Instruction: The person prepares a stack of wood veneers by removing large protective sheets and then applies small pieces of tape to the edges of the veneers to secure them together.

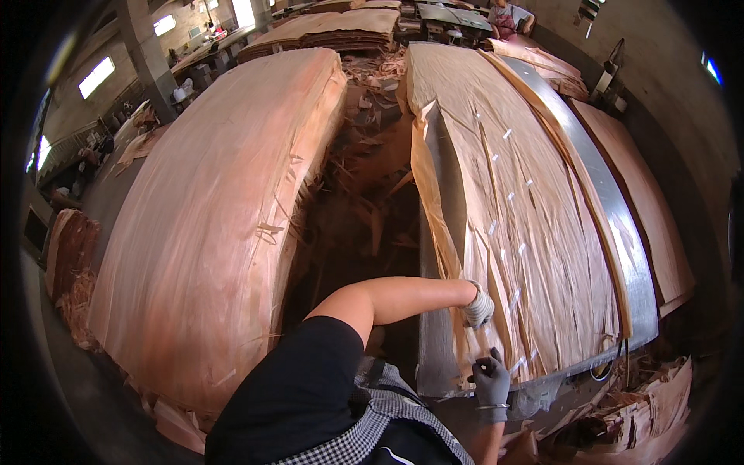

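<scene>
A wide, thin wood veneer sheet (554, 271) with wrinkles and lengthwise splits lies over a metal-topped table (440, 360). Short white tape strips (492, 227) dot it along the splits. My left hand (479, 308), in a pale glove, reaches across to the sheet's near left part, its fingers bent down at the veneer and mostly hidden. Close below, at the table's near edge, is my right hand (491, 381) in a grey glove with dark fingertips. Its fingers are curled together; what they hold, if anything, is too small to make out. A loose veneer strip (434, 205) curls up along the left edge.
To the left stands a tall stack of veneer (209, 194) with a ragged edge. Scraps (372, 147) litter the gap between. Broken veneer (635, 411) lies at the near right. Another veneer stack (635, 201) is at the far right. A person (511, 17) is at the back.
</scene>
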Demonstrator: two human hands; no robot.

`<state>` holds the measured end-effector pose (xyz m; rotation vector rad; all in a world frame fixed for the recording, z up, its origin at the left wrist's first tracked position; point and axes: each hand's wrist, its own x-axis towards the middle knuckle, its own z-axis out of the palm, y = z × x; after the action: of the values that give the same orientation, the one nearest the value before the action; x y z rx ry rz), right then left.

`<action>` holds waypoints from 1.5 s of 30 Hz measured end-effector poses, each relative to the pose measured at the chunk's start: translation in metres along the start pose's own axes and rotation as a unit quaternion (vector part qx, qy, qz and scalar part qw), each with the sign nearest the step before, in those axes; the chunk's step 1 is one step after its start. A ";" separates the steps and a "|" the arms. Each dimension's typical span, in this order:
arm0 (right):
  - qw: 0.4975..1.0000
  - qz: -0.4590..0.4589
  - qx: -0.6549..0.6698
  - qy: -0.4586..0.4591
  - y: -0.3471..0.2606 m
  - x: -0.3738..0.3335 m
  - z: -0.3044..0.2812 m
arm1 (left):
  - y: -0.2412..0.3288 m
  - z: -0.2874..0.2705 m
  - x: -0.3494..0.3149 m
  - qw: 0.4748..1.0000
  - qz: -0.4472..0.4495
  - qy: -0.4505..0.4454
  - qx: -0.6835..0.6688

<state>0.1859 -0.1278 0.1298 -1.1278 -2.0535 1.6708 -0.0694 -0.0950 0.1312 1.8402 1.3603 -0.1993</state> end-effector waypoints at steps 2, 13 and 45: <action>0.974 -0.047 -0.214 0.058 0.009 0.011 0.004 | 0.001 0.000 0.001 1.000 -0.008 -0.010 0.010; 0.978 0.145 0.146 -0.017 0.002 -0.016 -0.018 | -0.019 -0.024 -0.072 0.944 -0.013 0.325 0.045; 0.938 0.297 0.043 0.174 0.170 -0.097 -0.036 | 0.035 0.227 0.007 0.939 -0.066 0.300 0.155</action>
<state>0.3408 -0.1637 0.0102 -1.9867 -1.4863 1.6088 0.0380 -0.2482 -0.0028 2.1758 1.9644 0.1021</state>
